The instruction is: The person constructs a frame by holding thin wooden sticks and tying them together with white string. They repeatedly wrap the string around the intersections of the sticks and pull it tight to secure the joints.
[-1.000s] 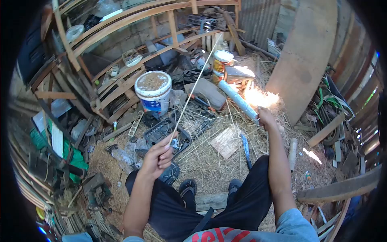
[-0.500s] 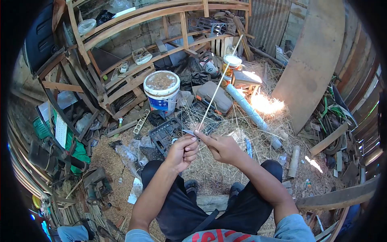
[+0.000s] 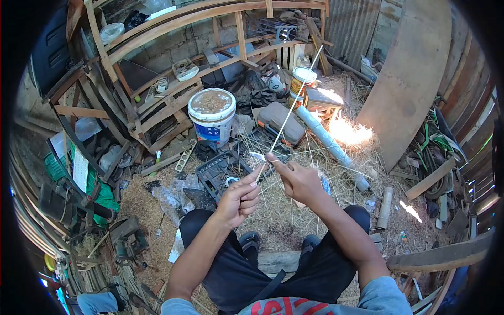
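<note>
A long, thin, pale strip (image 3: 290, 111), which looks like bamboo, slants up and away from my hands. Its near end is pinched in my left hand (image 3: 239, 203), the fingers curled closed. Just ahead of it, my right hand (image 3: 302, 181) is closed around a knife, its thumb and forefinger up against the strip. The short bright knife blade (image 3: 257, 156) sticks out leftward beside the strip. Most of the handle is hidden in my palm; a brownish bit shows below the fist. Both hands are above the floor, in front of my knees.
A white-and-blue bucket (image 3: 212, 116), an open black tool case (image 3: 223, 173), a grey case (image 3: 281, 122) and a grey pipe (image 3: 332, 144) lie ahead. Straw and shavings (image 3: 283, 215) cover the floor. A wooden frame (image 3: 184, 31) stands behind; a large board (image 3: 409, 84) leans right.
My right hand and the knife have moved slightly up and right along the strip, away from my left hand. The gap between the hands is wider; more of the strip shows there.
</note>
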### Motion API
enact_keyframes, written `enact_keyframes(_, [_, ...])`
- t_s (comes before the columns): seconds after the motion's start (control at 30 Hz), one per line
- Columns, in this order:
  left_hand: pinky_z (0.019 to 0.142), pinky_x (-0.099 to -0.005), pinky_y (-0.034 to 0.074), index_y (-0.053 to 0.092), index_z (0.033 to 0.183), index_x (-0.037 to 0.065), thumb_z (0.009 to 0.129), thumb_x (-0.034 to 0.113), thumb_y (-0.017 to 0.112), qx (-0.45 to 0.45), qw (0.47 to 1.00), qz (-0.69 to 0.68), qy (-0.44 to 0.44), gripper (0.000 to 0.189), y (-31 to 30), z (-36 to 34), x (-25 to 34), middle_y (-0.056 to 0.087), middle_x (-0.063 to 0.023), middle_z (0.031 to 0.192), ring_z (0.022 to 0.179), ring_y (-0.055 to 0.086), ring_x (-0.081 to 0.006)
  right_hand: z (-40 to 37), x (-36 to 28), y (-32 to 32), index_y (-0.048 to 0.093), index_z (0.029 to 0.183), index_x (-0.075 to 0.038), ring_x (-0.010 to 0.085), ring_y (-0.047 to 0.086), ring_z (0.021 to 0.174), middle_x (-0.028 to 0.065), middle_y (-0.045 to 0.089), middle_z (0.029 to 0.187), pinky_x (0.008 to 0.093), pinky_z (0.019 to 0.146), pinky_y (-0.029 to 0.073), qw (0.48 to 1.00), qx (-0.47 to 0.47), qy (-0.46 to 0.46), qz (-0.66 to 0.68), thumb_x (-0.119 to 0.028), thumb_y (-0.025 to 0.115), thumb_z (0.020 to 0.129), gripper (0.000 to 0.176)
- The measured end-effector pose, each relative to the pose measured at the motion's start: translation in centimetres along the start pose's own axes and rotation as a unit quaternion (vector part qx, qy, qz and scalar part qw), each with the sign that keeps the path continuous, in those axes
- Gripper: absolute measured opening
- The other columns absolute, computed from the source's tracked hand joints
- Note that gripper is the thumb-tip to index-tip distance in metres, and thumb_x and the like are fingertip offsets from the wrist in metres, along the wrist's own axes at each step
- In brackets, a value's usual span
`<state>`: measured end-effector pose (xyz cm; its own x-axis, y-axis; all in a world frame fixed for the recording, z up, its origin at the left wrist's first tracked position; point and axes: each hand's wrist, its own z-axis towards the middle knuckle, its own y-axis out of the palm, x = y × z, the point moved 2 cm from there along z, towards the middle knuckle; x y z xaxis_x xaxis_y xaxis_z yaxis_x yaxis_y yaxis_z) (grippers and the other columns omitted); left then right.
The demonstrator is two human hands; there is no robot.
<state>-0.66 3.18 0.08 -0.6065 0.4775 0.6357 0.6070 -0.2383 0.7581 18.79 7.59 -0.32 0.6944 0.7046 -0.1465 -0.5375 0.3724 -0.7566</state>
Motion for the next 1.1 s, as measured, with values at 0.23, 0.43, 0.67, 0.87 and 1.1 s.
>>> enact_keyframes(0.23, [0.037, -0.0171, 0.017, 0.031, 0.150, 0.009, 0.099, 0.008, 0.043, 0.003, 1.000, 0.026, -0.008, 0.052, -0.2, -0.6, 0.0, 0.027, 0.0070, 0.063, 0.046, 0.022, -0.0018, 0.5, 1.8, -0.5, 0.043, 0.145, -0.031, 0.0232, 0.053, 0.048, 0.0062, 0.049, 0.066, 0.0370, 0.043, 0.044, 0.998, 0.047, 0.044, -0.018, -0.009, 0.061, 0.079, 0.072])
enact_keyframes(0.43, [0.039, -0.0181, 0.018, 0.029, 0.151, 0.008, 0.099, 0.009, 0.043, -0.014, 0.997, 0.050, -0.061, 0.054, -0.5, -2.3, -0.9, 0.027, 0.0062, 0.063, 0.047, 0.023, -0.0026, 1.0, 6.8, -2.2, 0.052, 0.137, -0.015, 0.0343, 0.062, 0.066, 0.0145, 0.063, 0.079, 0.0420, 0.060, 0.049, 0.985, 0.116, 0.126, 0.016, -0.003, 0.054, 0.086, 0.052])
enact_keyframes(0.67, [0.038, -0.0185, 0.016, 0.037, 0.146, 0.001, 0.096, 0.006, 0.046, 0.030, 0.990, 0.101, -0.097, 0.050, -1.0, -4.8, 0.3, 0.024, 0.0071, 0.060, 0.044, 0.020, -0.0017, 0.2, 12.9, -3.4, 0.044, 0.144, -0.019, 0.0372, 0.062, 0.067, 0.0210, 0.061, 0.077, 0.0425, 0.063, 0.047, 0.962, 0.182, 0.201, 0.025, -0.004, 0.050, 0.090, 0.056])
enact_keyframes(0.87, [0.038, -0.0190, 0.015, 0.041, 0.143, -0.002, 0.093, 0.005, 0.050, 0.072, 0.980, 0.146, -0.115, 0.051, -2.9, -8.3, 2.6, 0.027, 0.0065, 0.057, 0.042, 0.020, -0.0022, -0.8, 17.0, -4.6, 0.041, 0.146, -0.025, 0.0299, 0.056, 0.051, 0.0178, 0.058, 0.066, 0.0410, 0.053, 0.043, 0.935, 0.182, 0.305, 0.014, -0.013, 0.045, 0.099, 0.049])
enact_keyframes(1.1, [0.036, -0.0185, 0.018, 0.036, 0.146, 0.005, 0.094, 0.009, 0.049, 0.087, 0.992, 0.087, -0.008, 0.054, -3.7, -10.2, 6.3, 0.030, 0.0062, 0.057, 0.041, 0.024, -0.0026, -9.0, 30.4, -0.2, 0.046, 0.119, -0.011, 0.0103, 0.035, 0.040, 0.0000, 0.040, 0.056, 0.0296, 0.036, 0.029, 0.740, 0.271, 0.558, 0.260, -0.026, 0.041, 0.103, 0.023])
